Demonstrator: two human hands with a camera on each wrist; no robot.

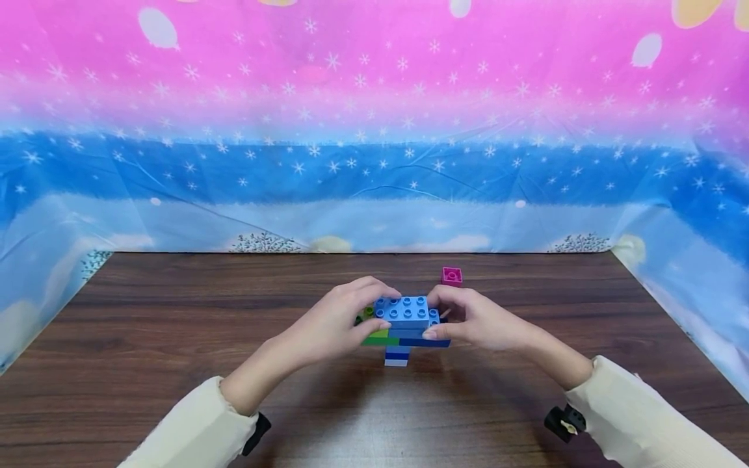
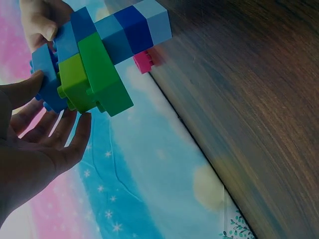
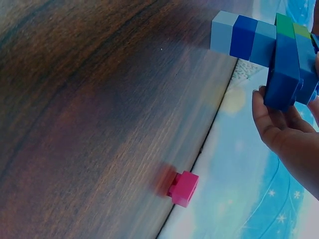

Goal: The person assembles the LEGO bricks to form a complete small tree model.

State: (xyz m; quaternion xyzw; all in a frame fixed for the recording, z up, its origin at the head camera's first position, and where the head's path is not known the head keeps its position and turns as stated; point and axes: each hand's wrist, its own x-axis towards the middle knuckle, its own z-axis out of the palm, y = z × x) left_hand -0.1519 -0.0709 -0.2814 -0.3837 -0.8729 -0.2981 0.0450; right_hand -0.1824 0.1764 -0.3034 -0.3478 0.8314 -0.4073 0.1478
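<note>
At the middle of the table stands a toy-brick build. Its narrow column has a light blue base brick (image 1: 396, 363), then a dark blue brick (image 3: 244, 37) and a mid-blue one. Across the column lie a long green brick (image 2: 107, 77) and a dark blue brick (image 3: 283, 74), with a lime green brick (image 2: 75, 79) and a blue one layered above. A blue studded brick (image 1: 407, 313) tops it all. My left hand (image 1: 342, 318) pinches this top brick at its left end, thumb in front, fingers behind. My right hand (image 1: 476, 318) grips the build's right end between thumb and fingers.
Behind the build, a small pink brick (image 1: 452, 277) sits on the brown wooden table (image 1: 175, 312), near its back edge. A pink and blue snowflake cloth (image 1: 374, 162) hangs along the back and both sides.
</note>
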